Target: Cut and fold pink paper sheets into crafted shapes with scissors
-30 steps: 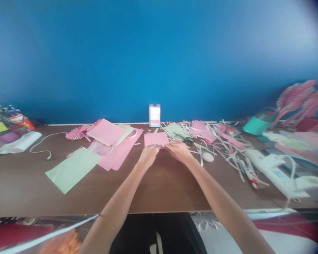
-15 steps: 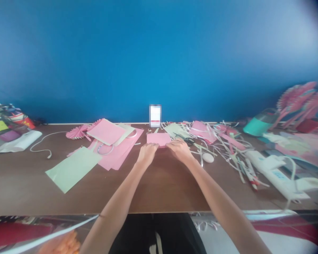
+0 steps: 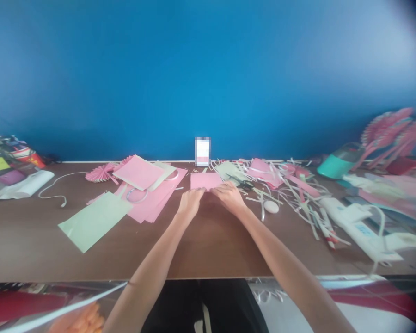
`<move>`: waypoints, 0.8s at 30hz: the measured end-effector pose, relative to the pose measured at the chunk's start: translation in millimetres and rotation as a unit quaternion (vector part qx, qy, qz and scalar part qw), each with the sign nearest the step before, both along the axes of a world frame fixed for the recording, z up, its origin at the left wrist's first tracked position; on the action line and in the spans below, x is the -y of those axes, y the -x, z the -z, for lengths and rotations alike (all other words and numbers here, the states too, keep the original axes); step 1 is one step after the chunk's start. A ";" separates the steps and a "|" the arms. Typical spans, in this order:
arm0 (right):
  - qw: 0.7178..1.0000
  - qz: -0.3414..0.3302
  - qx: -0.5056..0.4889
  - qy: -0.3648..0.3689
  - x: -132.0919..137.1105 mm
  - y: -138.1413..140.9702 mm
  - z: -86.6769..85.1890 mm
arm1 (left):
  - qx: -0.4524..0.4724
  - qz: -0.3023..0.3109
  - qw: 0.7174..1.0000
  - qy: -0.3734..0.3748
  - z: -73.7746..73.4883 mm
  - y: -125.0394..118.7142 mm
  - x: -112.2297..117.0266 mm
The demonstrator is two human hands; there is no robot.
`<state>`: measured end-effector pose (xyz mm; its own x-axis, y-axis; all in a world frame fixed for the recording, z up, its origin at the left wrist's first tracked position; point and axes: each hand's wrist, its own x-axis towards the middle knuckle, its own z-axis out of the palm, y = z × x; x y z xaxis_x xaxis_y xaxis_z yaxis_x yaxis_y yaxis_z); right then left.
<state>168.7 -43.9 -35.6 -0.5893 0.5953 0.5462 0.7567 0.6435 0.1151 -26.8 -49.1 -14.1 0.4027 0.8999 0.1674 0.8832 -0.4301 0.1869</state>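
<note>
A pink sheet of paper [image 3: 205, 179] lies on the brown table in front of me. Its near edge is pinched by both hands. My left hand [image 3: 191, 200] is closed on the left part of that edge, knuckles up. Close beside it, my right hand [image 3: 229, 195] grips the edge from the middle to the right. Fingertips and the edge itself are partly hidden under the hands. Just behind the paper a bright phone-like screen [image 3: 203, 151] stands upright against the blue wall.
Left of my hands are pink sheets [image 3: 140, 172], a pale green sheet [image 3: 95, 222] and a pleated pink paper fan [image 3: 100, 173]. To the right lie tangled paper strips [image 3: 300, 199], a white oval object [image 3: 271, 206], a white power strip [image 3: 362, 229] and a teal container [image 3: 338, 165].
My right hand has shifted left along the near edge, closer to my left hand. The paper stays in almost the same place.
</note>
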 end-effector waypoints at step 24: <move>0.999 0.007 -0.033 0.007 -3.6 -10.6 7.8 | 0.031 0.083 0.994 -0.066 3.8 -7.5 -1.3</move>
<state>179.3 -40.3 -43.4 -0.5441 0.6105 0.5755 0.7713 0.6340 0.0566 -19.3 -47.8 -18.0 0.5298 0.7901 0.3085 0.7860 -0.5940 0.1715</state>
